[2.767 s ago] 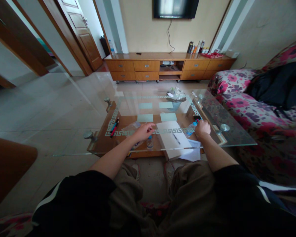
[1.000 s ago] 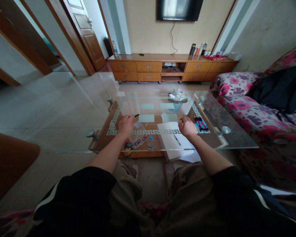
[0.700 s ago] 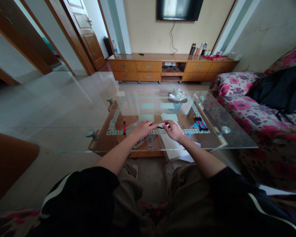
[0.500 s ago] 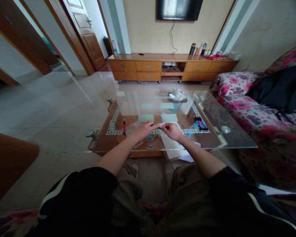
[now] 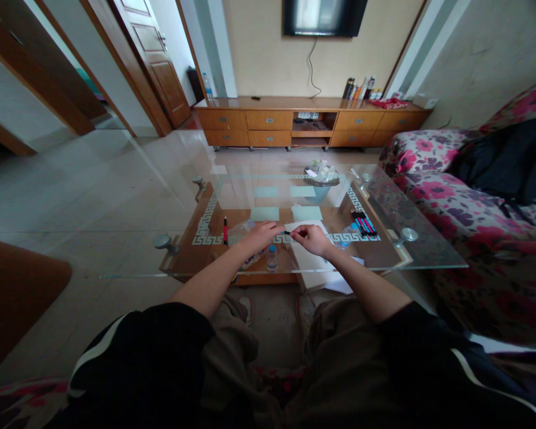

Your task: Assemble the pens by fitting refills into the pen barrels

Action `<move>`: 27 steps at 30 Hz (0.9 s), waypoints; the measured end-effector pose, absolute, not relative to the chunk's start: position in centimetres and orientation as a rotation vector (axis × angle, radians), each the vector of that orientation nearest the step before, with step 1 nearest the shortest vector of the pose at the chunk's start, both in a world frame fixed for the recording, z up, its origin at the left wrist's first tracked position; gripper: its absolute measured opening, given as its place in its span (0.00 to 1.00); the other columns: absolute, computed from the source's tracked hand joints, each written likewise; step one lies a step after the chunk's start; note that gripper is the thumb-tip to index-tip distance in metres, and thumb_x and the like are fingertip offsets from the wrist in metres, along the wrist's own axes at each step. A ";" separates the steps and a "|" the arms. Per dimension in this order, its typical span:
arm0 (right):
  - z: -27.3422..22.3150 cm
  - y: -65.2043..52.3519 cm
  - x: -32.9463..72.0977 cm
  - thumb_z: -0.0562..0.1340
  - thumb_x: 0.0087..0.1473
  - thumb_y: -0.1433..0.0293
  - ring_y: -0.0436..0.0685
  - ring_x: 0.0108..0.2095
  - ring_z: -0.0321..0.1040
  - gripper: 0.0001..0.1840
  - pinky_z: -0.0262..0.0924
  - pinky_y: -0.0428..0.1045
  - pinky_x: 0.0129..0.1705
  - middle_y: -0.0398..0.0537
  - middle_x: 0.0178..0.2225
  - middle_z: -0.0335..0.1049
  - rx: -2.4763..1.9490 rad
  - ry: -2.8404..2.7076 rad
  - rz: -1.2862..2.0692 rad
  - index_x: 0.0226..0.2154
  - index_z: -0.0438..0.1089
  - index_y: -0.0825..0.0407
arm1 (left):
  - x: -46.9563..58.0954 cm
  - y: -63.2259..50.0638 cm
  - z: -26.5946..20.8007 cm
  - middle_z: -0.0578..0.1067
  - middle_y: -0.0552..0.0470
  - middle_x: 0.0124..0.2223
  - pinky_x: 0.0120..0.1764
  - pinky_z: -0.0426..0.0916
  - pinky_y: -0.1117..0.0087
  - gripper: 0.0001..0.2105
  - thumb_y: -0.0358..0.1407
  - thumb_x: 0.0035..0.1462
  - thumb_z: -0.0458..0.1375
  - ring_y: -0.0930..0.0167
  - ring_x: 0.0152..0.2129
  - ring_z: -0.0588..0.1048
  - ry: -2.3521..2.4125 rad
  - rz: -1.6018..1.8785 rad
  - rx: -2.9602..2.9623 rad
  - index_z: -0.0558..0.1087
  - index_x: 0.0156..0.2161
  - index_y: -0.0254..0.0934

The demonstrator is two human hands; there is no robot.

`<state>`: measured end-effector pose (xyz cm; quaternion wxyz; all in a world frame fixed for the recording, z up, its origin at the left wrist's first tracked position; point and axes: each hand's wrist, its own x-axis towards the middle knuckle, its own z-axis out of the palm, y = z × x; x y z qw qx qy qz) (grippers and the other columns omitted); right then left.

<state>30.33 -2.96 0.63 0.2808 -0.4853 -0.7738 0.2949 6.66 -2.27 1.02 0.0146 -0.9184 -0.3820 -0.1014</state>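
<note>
My left hand (image 5: 265,233) and my right hand (image 5: 311,237) meet over the glass table (image 5: 223,259), a small gap between them. A slim dark pen (image 5: 287,233) bridges that gap, its far end hidden in my left fingers. The thumb and forefinger of my right hand pinch its black end. My left fingers are curled closed around the other part. Left of my hands lies a red and black pen (image 5: 225,230). Toward the right side, several red and blue pens (image 5: 363,224) with black ends lie side by side in a row.
Below the glass, a bottle with a blue cap (image 5: 272,260) and a white box (image 5: 310,262) show through. Past the table stands a waste basket (image 5: 320,189) with a full bag. A floral sofa (image 5: 420,158) is on the right, and a wooden cabinet (image 5: 268,122) runs along the wall.
The fingers of my left hand have drawn in and shifted slightly left, so more of the dark pen shows between my hands. My right hand has barely moved.
</note>
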 end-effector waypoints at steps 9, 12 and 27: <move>0.1 -2.6 30.4 0.54 0.62 0.52 0.52 0.24 0.65 0.27 0.55 0.47 0.30 0.46 0.23 0.73 -1.382 -2.048 0.874 0.26 0.75 0.53 | 6.8 -3.0 1.0 0.73 0.47 0.50 0.45 0.69 0.70 0.15 0.38 0.67 0.49 0.68 0.45 0.74 -1.286 -0.361 -2.872 0.67 0.57 0.42; -0.3 -2.4 30.5 0.51 0.62 0.48 0.52 0.24 0.66 0.32 0.57 0.47 0.29 0.46 0.21 0.72 -1.389 -1.963 1.022 0.25 0.75 0.54 | 6.7 -3.1 1.0 0.73 0.48 0.52 0.45 0.69 0.70 0.15 0.40 0.68 0.48 0.68 0.46 0.74 -1.257 -0.397 -2.921 0.66 0.56 0.41; -0.2 -2.4 30.5 0.55 0.56 0.42 0.51 0.24 0.63 0.32 0.58 0.46 0.28 0.45 0.22 0.69 -1.211 -1.875 1.247 0.27 0.73 0.54 | 6.6 -2.5 0.7 0.75 0.47 0.44 0.42 0.68 0.71 0.17 0.42 0.70 0.45 0.69 0.40 0.75 -1.198 -0.514 -2.922 0.73 0.51 0.39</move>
